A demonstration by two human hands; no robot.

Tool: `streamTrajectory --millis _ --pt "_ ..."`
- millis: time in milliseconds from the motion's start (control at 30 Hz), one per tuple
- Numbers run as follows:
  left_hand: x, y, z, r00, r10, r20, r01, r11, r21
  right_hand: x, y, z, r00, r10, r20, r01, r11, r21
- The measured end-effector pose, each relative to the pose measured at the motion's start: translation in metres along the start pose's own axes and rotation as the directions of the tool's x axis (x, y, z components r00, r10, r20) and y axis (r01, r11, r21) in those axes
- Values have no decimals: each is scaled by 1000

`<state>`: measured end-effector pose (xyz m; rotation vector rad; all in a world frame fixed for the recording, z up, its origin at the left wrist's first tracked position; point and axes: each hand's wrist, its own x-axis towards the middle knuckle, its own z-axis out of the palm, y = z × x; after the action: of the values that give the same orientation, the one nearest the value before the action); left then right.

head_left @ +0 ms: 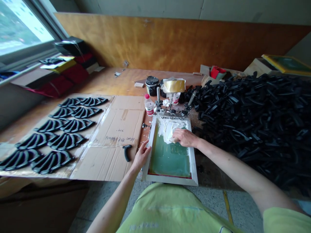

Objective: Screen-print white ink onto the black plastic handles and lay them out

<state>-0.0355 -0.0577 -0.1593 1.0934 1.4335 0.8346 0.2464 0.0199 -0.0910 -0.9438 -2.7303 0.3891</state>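
A silk-screen frame (194, 168) with green mesh lies flat in front of me, its far end at a metal hinge clamp (172, 113). Thick white ink (166, 127) is spread over the far part of the mesh. My right hand (185, 137) is closed at the edge of the ink, its fingers low over the mesh. What it pinches is smeared white and partly hidden, so I cannot make out its kind. My left hand (143, 156) grips the left side of the frame. Left of it, a single curved black plastic piece (126, 152) lies on the cardboard (104, 161).
Rows of fan-shaped groups of black pieces (66, 140) cover the cardboard's left side. A large heap of black pieces (243, 113) rises at right. Behind the frame stand a bottle with a pink cap (149, 105) and an ink-stained tub (152, 85). Boxes (65, 77) sit by the window.
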Motion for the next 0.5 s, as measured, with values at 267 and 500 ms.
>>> streamTrajectory --millis 267,500 --pt "-4 7 2 999 -32 10 32 996 -78 -9 -17 30 979 98 -181 -107 994 -37" --pt "-16 42 -9 997 -53 64 62 988 -141 34 9 -14 889 389 -243 -385 921 66"
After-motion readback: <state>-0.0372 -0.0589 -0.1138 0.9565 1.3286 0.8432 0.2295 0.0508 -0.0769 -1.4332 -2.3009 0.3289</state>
